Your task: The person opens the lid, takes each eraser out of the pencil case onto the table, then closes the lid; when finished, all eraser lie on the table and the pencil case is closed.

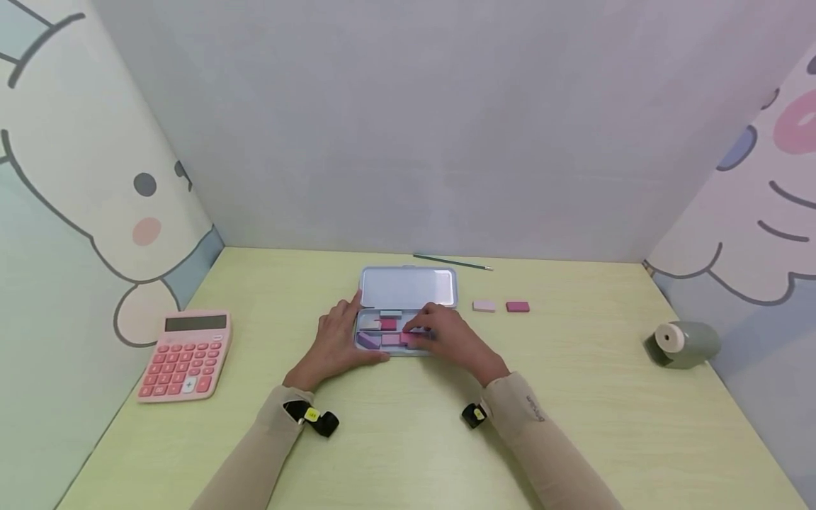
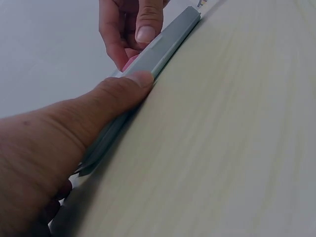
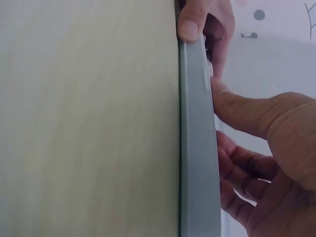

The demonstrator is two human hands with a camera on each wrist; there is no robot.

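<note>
At the centre of the frame, a hinged case (image 1: 408,287) lies on the tabletop (image 1: 395,439) with its lid tipped back toward the top of the picture. The left hand (image 1: 338,340) braces its left end, thumb along the near wall and fingers spread wide of it beside the left edge. At the right of the tray, the right hand (image 1: 452,336) reaches in, its fingers narrowed in a pinch on a pink block (image 1: 406,338). Other blocks lie in the tray to the left of that hand: a light blue one (image 1: 391,313), a crimson one (image 1: 388,324), a purple one (image 1: 367,341) set aslant, and a light pink one (image 1: 390,339). Right of the case sit a pale pink block (image 1: 484,306) and a dark pink block (image 1: 518,307), apart from each other. A pencil (image 1: 452,266) lies just above the lid, a pink calculator (image 1: 185,358) at lower left, and a grey-green device (image 1: 688,345) at far right.
</note>
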